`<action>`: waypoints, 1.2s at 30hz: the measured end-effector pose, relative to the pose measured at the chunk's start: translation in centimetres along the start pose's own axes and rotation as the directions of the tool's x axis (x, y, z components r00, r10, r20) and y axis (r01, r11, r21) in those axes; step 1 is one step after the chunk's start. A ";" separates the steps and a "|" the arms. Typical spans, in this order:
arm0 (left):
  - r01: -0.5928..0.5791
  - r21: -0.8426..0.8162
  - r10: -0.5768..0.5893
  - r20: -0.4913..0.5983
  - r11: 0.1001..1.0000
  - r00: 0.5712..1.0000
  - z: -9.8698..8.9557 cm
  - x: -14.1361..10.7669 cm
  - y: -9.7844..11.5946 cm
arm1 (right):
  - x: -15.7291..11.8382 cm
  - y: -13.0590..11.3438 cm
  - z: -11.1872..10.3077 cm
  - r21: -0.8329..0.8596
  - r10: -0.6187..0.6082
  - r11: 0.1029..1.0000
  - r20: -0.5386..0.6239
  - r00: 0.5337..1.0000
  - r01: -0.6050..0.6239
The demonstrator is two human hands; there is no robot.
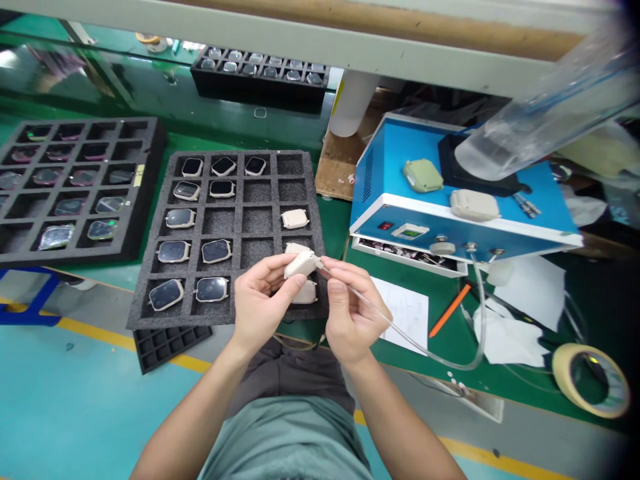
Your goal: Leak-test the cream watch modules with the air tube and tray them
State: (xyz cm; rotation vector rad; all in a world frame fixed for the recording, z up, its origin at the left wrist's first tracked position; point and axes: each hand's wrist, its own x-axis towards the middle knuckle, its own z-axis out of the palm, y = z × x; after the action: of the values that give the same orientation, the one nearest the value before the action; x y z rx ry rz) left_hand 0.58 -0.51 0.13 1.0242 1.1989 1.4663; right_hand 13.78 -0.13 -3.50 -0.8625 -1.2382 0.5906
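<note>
Pinched in my left hand point(263, 297) is a beige watch case point(301, 265), held above the right side of a grey foam tray point(213, 243). My right hand point(354, 308) grips the end of a clear tube point(425, 350), its tip against the right edge of the case. From there the tube loops over to the front of a blue machine point(395, 160). Watches with dark screens, such as a watch face point(211, 289), sit in the tray's left columns. Beige watch cases, one of them a lone case point(295, 218), lie in its right column, partly hidden by my hands.
Another foam tray point(145, 200) with watches stands at left, and a black tray point(260, 87) lies behind. On the machine rest a green case point(423, 175) and a beige case point(474, 204). An orange stick point(450, 310), tissue point(510, 333) and a tape roll point(563, 380) lie right.
</note>
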 end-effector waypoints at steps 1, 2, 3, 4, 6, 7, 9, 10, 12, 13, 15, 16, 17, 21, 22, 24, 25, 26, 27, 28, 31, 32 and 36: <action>0.007 0.007 -0.007 -0.001 1.000 1.000 0.0 0.0 0.1 | 0.0 0.0 0.0 -0.001 0.003 1.000 0.004 1.000 -0.003; 0.014 0.014 -0.014 -0.002 1.000 1.000 0.0 0.0 0.1 | 0.0 0.0 0.0 -0.004 0.006 1.000 0.007 1.000 -0.006; 0.022 0.020 -0.021 -0.003 1.000 1.000 0.0 0.0 0.2 | 0.0 -0.1 0.0 -0.006 0.007 1.000 0.010 1.000 -0.007; 0.026 0.023 -0.026 -0.004 0.999 1.000 0.0 0.0 0.2 | 0.0 -0.1 0.0 -0.008 0.008 1.000 0.012 1.000 -0.008; 0.031 0.023 -0.031 -0.006 0.999 1.000 -0.1 0.0 0.2 | 0.0 0.0 0.0 -0.011 0.012 1.000 0.014 1.000 -0.011; 0.032 0.021 -0.032 -0.007 0.999 0.999 -0.1 0.0 0.2 | 0.0 0.0 -0.1 -0.012 0.013 1.000 0.016 1.000 -0.013; 0.032 0.019 -0.031 -0.012 0.999 0.999 -0.1 0.0 0.1 | 0.0 0.0 -0.1 -0.013 0.014 1.000 0.020 1.000 -0.014; 0.031 0.020 -0.031 -0.015 0.999 0.999 -0.1 0.0 0.1 | 0.0 0.0 -0.1 -0.014 0.015 1.000 0.021 1.000 -0.015; 0.032 0.021 -0.032 -0.018 0.999 0.999 -0.1 0.0 0.0 | 0.0 0.1 0.0 -0.015 0.016 1.000 0.021 1.000 -0.016; 0.032 0.020 -0.032 -0.017 0.999 0.999 -0.1 0.1 0.0 | 0.0 0.1 0.0 -0.014 0.017 1.000 0.019 1.000 -0.017; 0.032 0.014 -0.032 -0.015 0.999 0.999 -0.1 0.1 0.1 | 0.0 0.1 0.0 -0.008 0.016 1.000 0.017 1.000 -0.016; 0.030 0.012 -0.029 -0.014 0.999 0.999 -0.1 0.1 0.1 | 0.0 0.1 0.0 -0.005 0.014 1.000 0.016 1.000 -0.014; 0.025 0.010 -0.025 -0.013 1.000 1.000 -0.1 0.1 0.1 | 0.0 0.1 0.1 -0.005 0.014 1.000 0.016 1.000 -0.014; 0.015 0.012 -0.015 -0.011 1.000 1.000 -0.2 0.1 0.1 | -0.1 0.2 0.1 -0.018 0.022 1.000 0.017 1.000 -0.021; 0.016 0.011 -0.016 -0.011 1.000 1.000 -0.2 0.1 0.2 | -0.1 0.2 0.1 -0.018 0.022 1.000 0.016 1.000 -0.022; 0.020 0.007 -0.020 -0.012 1.000 1.000 -0.3 0.1 0.2 | 0.0 0.2 0.2 -0.010 0.016 1.000 0.016 1.000 -0.016; 0.019 0.005 -0.019 -0.012 1.000 1.000 -0.4 0.1 0.1 | 0.1 0.2 0.3 -0.002 0.010 1.000 0.015 1.000 -0.010; 0.017 0.002 -0.017 -0.011 1.000 1.000 -0.4 0.1 0.1 | 0.1 0.2 0.3 0.004 0.005 1.000 0.015 1.000 -0.006; 0.012 -0.002 -0.012 -0.012 1.000 1.000 -0.4 0.2 0.1 | 0.2 0.1 0.4 0.007 0.002 1.000 0.017 1.000 -0.002; 0.005 -0.004 -0.005 -0.014 1.000 1.000 -0.5 0.3 0.1 | 0.4 0.1 0.4 0.006 0.001 1.000 0.020 1.000 -0.001; -0.013 -0.006 0.012 -0.024 1.000 1.000 -0.5 0.4 -0.1 | 0.8 -0.1 0.6 -0.018 -0.009 1.000 0.030 0.999 0.010; -0.015 -0.002 0.015 -0.029 1.000 0.999 -0.5 0.5 -0.1 | 0.9 -0.1 0.6 -0.028 -0.019 0.999 0.029 0.999 0.020; -0.013 0.026 0.014 -0.047 1.000 0.999 -0.5 0.6 -0.2 | 1.4 -0.4 0.7 -0.051 -0.061 0.997 0.008 0.998 0.062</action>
State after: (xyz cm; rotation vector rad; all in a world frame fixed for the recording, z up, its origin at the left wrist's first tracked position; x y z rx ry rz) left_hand -0.04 -0.01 -0.14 1.0221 1.2498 1.4967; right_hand 13.44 0.90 -2.35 -0.8630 -1.2863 0.5146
